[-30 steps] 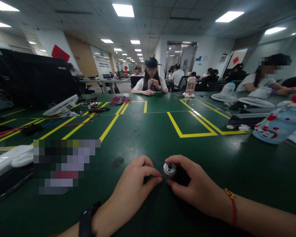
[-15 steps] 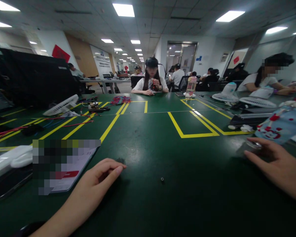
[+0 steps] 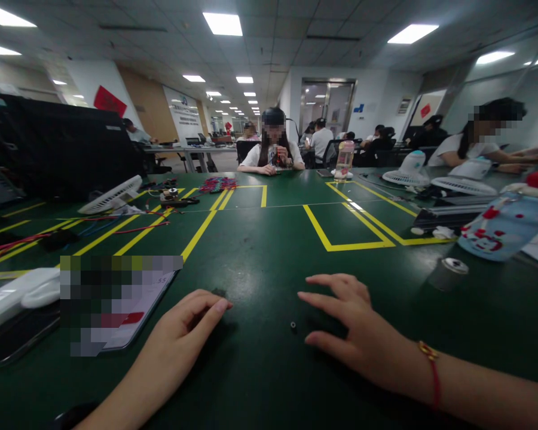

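Note:
My left hand (image 3: 186, 325) rests on the green table (image 3: 269, 257), fingers loosely extended and holding nothing. My right hand (image 3: 352, 328), a red cord bracelet at its wrist, hovers open with spread fingers just right of a tiny black ring-shaped part (image 3: 293, 325) lying on the table between both hands. A small grey cylinder with a silver cap (image 3: 443, 273) lies on its side at the right, apart from both hands.
A card and a phone (image 3: 116, 310) lie at the near left beside a white device (image 3: 18, 292). Red wires (image 3: 9, 245), small fans (image 3: 112, 194) and a blue patterned bottle (image 3: 506, 224) ring the table. Several people sit at the far side and right.
My right hand carried the grey cylinder off to the right, set it down and came back beside the small black part. My left hand slid left and stayed open.

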{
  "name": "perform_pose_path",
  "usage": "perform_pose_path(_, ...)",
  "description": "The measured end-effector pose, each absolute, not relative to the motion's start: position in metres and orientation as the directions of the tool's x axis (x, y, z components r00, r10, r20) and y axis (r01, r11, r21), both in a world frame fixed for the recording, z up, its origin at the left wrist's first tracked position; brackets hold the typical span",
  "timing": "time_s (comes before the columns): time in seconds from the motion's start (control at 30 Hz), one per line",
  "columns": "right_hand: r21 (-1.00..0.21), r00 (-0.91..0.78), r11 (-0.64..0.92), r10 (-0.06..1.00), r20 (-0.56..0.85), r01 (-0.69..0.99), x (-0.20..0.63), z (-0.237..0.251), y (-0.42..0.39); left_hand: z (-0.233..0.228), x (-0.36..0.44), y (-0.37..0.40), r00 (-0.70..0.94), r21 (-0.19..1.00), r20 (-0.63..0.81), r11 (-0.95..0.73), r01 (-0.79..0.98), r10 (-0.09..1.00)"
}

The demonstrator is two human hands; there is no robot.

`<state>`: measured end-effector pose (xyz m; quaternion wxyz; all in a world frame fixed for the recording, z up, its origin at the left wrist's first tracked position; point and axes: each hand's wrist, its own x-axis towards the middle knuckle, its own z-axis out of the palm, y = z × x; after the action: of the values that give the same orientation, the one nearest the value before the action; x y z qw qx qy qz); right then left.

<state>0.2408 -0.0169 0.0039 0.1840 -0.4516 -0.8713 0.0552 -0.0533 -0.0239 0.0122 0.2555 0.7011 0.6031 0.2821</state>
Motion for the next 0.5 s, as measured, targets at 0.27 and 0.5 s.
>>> perform_pose_path(0.27, -0.197, -0.485, 0.608, 0.755, 0.441, 0.769, 0.270, 0.019, 0.000, 0.008, -0.056, -0.025, 0.164, 0.708, 0.087, -0.177, 0.684, 0.983)
perform_pose_path(0.5, 0.055, 0.073, -0.110, 0.887, 0.457, 0.992, 0.416, 0.043, 0.003, 0.004, -0.053, -0.022, 0.175, 0.720, 0.097, -0.191, 0.667, 0.980)
